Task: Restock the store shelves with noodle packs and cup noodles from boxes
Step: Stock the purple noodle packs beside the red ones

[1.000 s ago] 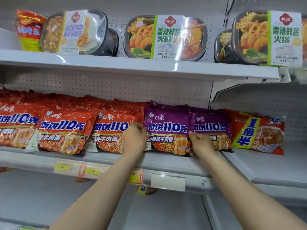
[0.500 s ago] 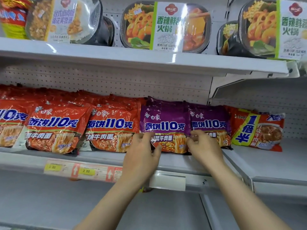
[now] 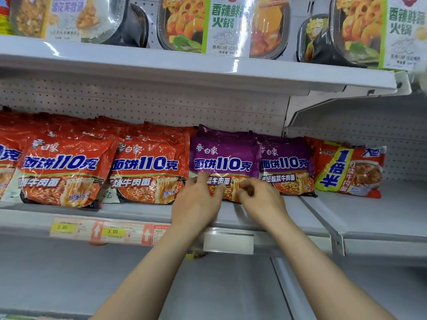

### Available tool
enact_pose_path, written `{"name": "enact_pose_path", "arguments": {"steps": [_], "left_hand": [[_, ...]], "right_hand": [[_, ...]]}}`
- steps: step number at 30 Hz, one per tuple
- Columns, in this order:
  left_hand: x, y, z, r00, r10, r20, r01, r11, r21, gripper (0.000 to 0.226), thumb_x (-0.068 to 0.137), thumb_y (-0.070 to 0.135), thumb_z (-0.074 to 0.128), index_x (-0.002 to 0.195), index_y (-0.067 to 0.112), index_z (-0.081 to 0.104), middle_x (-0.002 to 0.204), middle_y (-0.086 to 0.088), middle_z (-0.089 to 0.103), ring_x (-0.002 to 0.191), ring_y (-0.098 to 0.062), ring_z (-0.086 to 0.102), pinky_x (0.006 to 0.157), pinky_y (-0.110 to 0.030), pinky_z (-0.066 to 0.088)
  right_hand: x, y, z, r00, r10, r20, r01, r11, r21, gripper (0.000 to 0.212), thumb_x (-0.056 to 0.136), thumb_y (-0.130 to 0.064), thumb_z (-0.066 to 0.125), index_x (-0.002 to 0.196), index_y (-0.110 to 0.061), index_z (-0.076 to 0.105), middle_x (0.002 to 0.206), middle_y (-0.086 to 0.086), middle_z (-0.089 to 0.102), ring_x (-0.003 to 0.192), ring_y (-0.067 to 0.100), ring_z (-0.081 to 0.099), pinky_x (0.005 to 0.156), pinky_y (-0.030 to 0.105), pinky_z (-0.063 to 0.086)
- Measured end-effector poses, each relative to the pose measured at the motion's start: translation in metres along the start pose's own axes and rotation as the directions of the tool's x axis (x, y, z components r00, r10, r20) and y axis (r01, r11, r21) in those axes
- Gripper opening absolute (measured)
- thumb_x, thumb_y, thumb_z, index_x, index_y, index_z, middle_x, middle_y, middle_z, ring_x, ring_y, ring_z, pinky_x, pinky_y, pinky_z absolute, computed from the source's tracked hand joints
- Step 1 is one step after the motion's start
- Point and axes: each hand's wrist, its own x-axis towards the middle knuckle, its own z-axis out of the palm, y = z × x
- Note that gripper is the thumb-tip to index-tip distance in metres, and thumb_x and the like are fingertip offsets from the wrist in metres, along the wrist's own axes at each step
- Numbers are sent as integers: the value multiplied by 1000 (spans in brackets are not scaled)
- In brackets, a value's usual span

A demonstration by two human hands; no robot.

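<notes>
Leaning on the middle shelf [image 3: 265, 213], the front purple noodle pack [image 3: 225, 162] stands just above both hands, long axis running left to right. The left hand [image 3: 196, 204] touches its lower edge with straight fingers; the right hand [image 3: 261, 202], equally near, has curled fingers at that edge, though a pinch cannot be confirmed. Red packs [image 3: 147, 172] adjoin leftward.

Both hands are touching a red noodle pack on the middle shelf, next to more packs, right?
Not quite: the pack is purple, not red. The head view shows the left hand and right hand both on the front purple noodle pack on the middle shelf. The red packs sit beside it.
</notes>
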Motion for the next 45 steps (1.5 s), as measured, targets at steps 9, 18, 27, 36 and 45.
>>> {"name": "enact_pose_path", "arguments": {"steps": [9,18,27,36,45], "left_hand": [[-5,3,-1,1000,-17,26,16,999,27,65,97,62,45,147,21,40,144,-9,49,126,-33,52,98,-42,43],[-30,13,6,992,60,-111,-75,988,-138,55,97,48,57,140,16,49,140,-7,52,126,-25,51,103,-39,42],[-98,64,36,987,-113,112,149,408,-901,25,95,32,67,117,21,62,122,-7,65,114,-20,64,88,-33,57],[-168,106,95,953,-184,241,287,292,-912,19,94,27,69,108,16,64,109,-4,65,108,-20,64,86,-35,55],[-258,116,169,852,-298,431,508,268,-819,14,96,27,65,105,17,63,103,-2,68,103,-18,66,89,-35,53]], "right_hand": [[-7,1,-10,999,17,51,-21,998,64,33,99,-36,57,130,-28,63,128,-4,67,115,19,60,98,37,50],[-33,15,-34,999,14,35,-23,959,283,34,99,-37,59,131,-24,62,130,-8,63,115,12,58,101,36,48],[-81,58,-72,991,106,83,-135,768,626,49,82,-65,57,122,-37,62,122,-15,63,115,10,61,103,44,51],[-142,125,-105,967,158,200,-250,730,636,27,99,-42,57,122,-28,62,122,-8,62,115,12,58,106,44,48],[-220,212,-95,892,258,371,-432,731,529,23,97,-46,58,114,-31,62,119,-9,63,115,12,59,106,46,49]]}}
